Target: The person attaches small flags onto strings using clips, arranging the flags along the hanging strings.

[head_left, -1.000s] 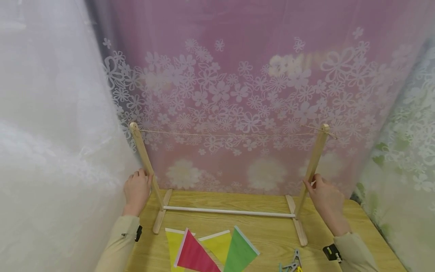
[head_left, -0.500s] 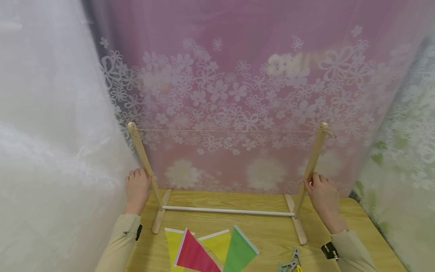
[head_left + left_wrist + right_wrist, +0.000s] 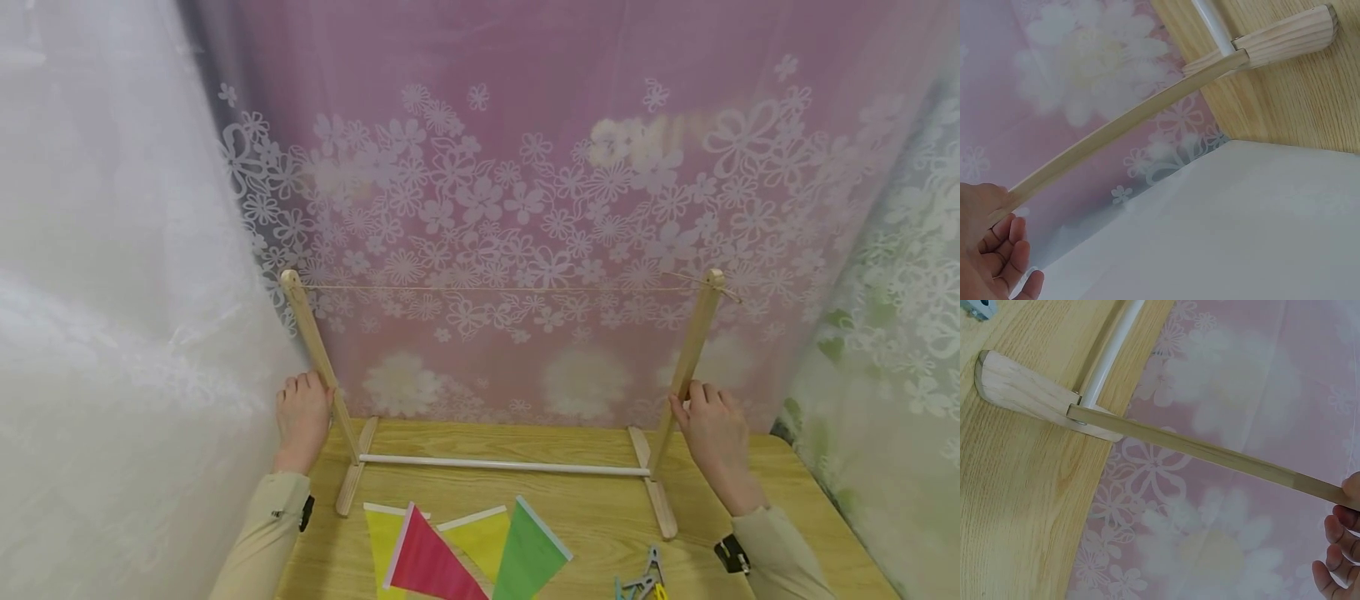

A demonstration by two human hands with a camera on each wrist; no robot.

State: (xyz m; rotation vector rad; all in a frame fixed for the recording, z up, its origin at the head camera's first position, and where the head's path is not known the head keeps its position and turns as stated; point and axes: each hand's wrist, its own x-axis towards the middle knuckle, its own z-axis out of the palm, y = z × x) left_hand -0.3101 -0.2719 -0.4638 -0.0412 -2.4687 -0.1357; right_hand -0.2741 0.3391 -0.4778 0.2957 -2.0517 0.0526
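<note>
A wooden stand with two upright posts, a white crossbar (image 3: 502, 465) and flat wooden feet is set on the table. Thin string (image 3: 495, 288) runs straight between the post tops, with a knot and loose ends at the right one. My left hand (image 3: 303, 421) pinches the left post (image 3: 315, 342) partway up; the left wrist view shows its other fingers (image 3: 1019, 256) loosely curled beside the wood. On the opposite side, my right hand (image 3: 716, 437) holds the right post (image 3: 693, 342) at a similar height between thumb and fingers.
In front of the stand lie triangular pennants: yellow (image 3: 483, 533), red (image 3: 435, 558) and green (image 3: 531, 550), with pale top edges. Several small clips (image 3: 645, 579) are right of them. A pink flowered curtain (image 3: 525, 167) hangs behind, and a white sheet (image 3: 135, 333) at the left.
The string sagged slightly one second ago and has since become straight. Both hands keep their places on the posts, shifting only slightly.
</note>
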